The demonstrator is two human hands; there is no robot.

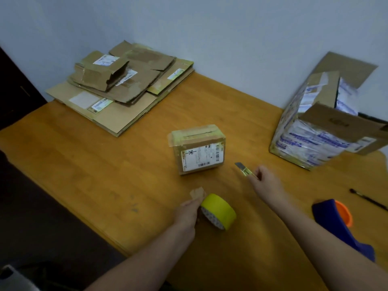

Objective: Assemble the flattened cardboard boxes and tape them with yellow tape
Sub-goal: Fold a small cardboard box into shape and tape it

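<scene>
yellow tape roll (218,211) stands on edge at the near side of the table (105,164), your left hand (186,215) curled round its left side; your right hand (265,181) pinches a small cutter (245,170), blade out, just right of the small taped box (198,149); flattened boxes (119,85) lie stacked at the far left corner; a large open box (319,122) stands at the right.

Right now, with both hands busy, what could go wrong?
1. The right hand holds the knife with its blade out; a slip could cut the left hand nearby.
2. The loose end of the tape roll looks crumpled and may stick to itself.
</scene>
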